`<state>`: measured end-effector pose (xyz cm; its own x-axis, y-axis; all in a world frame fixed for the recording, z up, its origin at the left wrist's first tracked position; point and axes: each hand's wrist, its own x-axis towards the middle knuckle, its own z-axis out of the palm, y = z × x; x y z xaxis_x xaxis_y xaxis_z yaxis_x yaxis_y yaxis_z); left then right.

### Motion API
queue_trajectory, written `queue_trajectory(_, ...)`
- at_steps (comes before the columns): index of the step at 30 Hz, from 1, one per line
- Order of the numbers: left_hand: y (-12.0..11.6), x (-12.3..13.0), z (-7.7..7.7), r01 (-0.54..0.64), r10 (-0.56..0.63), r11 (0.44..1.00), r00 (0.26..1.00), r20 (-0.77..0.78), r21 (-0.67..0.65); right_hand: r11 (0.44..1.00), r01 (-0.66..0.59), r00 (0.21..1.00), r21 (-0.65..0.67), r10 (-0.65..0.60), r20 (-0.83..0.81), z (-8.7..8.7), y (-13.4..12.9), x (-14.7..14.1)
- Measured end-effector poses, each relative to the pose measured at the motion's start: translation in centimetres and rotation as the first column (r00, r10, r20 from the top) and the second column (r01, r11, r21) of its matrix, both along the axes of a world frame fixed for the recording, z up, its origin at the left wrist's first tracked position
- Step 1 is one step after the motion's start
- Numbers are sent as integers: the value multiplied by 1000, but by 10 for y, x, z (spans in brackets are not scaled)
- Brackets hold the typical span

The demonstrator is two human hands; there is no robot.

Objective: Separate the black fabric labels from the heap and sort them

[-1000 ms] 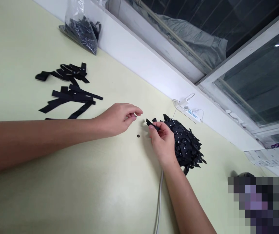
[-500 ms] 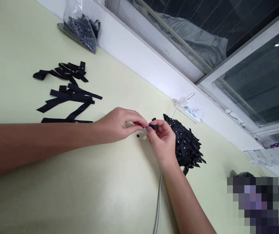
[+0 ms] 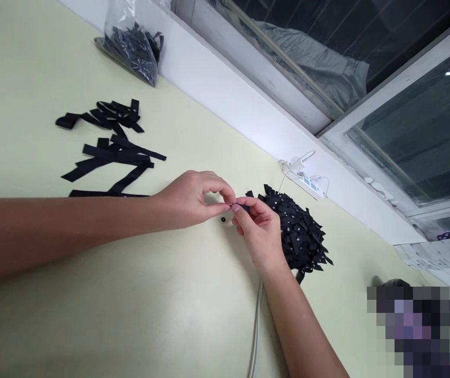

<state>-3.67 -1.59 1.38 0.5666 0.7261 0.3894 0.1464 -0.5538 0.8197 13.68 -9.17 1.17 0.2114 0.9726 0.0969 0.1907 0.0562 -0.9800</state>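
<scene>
Thumb and index finger of my right hand [image 3: 262, 226] pinch a short black fabric strip [image 3: 245, 207], mostly covered by the fingers. My left hand [image 3: 193, 199] meets it fingertip to fingertip, pinching at the strip's near end; what exactly lies between those fingertips is too small to make out. Just below the left fingertips, a small round black piece [image 3: 223, 219] with a light centre lies on the table. Behind my right hand rises a heap of short black strips [image 3: 303, 231] with small white marks.
Loose longer black strips [image 3: 118, 152] lie on the pale table [image 3: 138, 304] at left. A clear plastic bag [image 3: 130, 52] of dark pieces leans by the wall. A power strip [image 3: 307, 181] sits beyond the heap; a grey cable [image 3: 257, 325] runs under my right forearm.
My right hand has shifted slightly left, closer to the left fingertips, and its fingers now cover more of the strip. The left index finger is more arched.
</scene>
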Motion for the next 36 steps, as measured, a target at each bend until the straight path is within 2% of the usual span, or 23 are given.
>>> queue_trajectory(12, 1, 0, -1, 6, -7, 1000, 1000, 2, 5, 998, -58, 995, -7, 59, 84, 0, -2, 2)
queue_trajectory(21, 0, 1, -3, 66, -65, 998, 997, -35, 17, 992, -96, 985, 78, 83, 152, 0, -4, 0)
queue_trajectory(29, 1, 2, -2, 23, -23, 998, 1000, 5, -54, 993, -73, 984, 94, 56, 171, -1, -4, 1)
queue_trajectory(36, 0, 2, -3, 22, -20, 998, 999, 50, -51, 993, -60, 985, 101, 43, 166, -2, -3, 2)
